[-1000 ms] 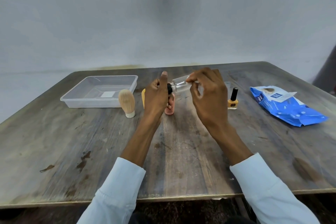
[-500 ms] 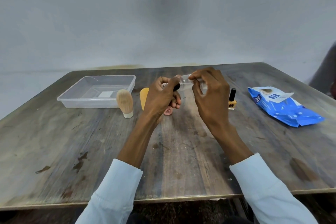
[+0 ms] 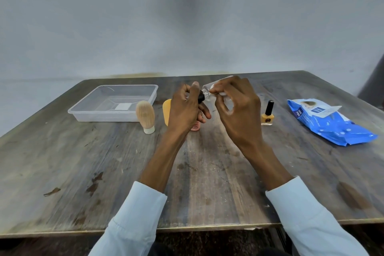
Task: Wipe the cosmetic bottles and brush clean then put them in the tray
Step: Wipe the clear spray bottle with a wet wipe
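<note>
A clear bottle point(image 3: 207, 89) is gripped at its black cap by the left hand point(image 3: 184, 110), while what seems a wipe point(image 3: 222, 94) is pinched against it by the right hand point(image 3: 236, 110).

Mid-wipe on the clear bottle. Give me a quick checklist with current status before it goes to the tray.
1. Bottle held firmly: ok. The left hand grips the black cap end of the clear bottle.
2. Wipe on the glass: ok. The right hand pinches a white wipe against it.
3. Bottle fully clean: cannot tell; the hands cover most of it.
4. Tray has room: ok. Only a white label shows inside.
5. Path to tray: not ok. The brush stands upright just in front of it.
6. Other items wiped: cannot tell. The yellow polish stands on the table.
</note>
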